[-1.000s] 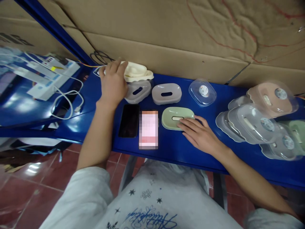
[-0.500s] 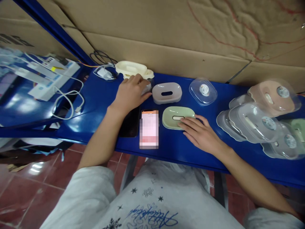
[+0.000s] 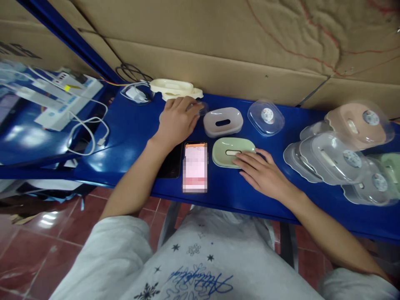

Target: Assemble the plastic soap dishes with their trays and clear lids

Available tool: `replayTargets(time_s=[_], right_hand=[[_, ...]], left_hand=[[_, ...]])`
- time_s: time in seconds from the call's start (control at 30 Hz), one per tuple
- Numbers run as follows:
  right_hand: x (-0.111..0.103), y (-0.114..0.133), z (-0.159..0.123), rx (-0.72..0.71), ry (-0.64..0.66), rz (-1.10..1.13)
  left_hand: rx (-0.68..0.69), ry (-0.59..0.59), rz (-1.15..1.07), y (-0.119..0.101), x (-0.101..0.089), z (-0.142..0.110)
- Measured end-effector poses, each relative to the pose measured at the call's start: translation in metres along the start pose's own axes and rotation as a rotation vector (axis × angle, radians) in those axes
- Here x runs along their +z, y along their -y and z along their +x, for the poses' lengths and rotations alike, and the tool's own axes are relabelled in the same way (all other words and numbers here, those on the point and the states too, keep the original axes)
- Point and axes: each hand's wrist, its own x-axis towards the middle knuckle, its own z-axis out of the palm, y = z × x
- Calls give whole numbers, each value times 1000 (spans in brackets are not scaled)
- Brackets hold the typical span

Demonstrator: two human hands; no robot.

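Observation:
Towards the back of the blue table, my left hand (image 3: 178,120) has its fingers curled over a clear plastic lid (image 3: 203,108), which is mostly hidden under it. A greyish-pink soap dish (image 3: 233,116) with a dark slot lies just right of that hand. My right hand (image 3: 261,171) is on the near right end of a green soap dish (image 3: 221,157). Its fingertips reach inside, by the pale insert in the slot, and its thumb is at the near rim. Behind the green dish lies another clear lid (image 3: 258,121) with a round sticker.
A lit phone (image 3: 195,166) and a dark flat device (image 3: 171,162) lie left of the green dish. Stacked lidded dishes (image 3: 336,160) stand at right. Cream plastic parts (image 3: 171,86) are at the back, by a charger (image 3: 137,95). A power strip (image 3: 68,102) with cables is far left.
My left hand has shifted slightly right with the clear lid under it, and the greyish-pink dish has slid a little right. My right hand stays on the green dish.

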Motion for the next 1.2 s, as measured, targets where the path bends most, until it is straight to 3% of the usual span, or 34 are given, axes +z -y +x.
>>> replayTargets(time_s=[0.23,0.33,0.47,0.53,0.63,0.77,0.83,0.9,1.07,1.2], right_hand=[[0,0,0,14,3,26],[4,-1,0,23,-15,63],[12,-3,-2,110,-230,147],[14,-4,-3,140,-293,178],[13,-5,-4,135,-259,199],[9,-7,-3,177,-139,238],[8,-8,-2,204,-126,260],[8,-9,-2,232,-147,272],[8,-11,-2,280,-214,247],[8,-14,-2,261,-195,264]], left_hand=[[76,-250,-151,-7,-5,-2],[159,-354,-218,-30,-14,-8],[402,-425,-249,-68,-22,-21],[499,-404,-279,-83,-20,-28],[563,-338,-333,-97,-11,-35],[630,-92,-346,-102,-7,-39],[646,47,-315,-100,-12,-37],[624,105,-281,-94,-20,-34],[479,124,-212,-66,-26,-24],[486,154,-183,-59,-23,-23]])
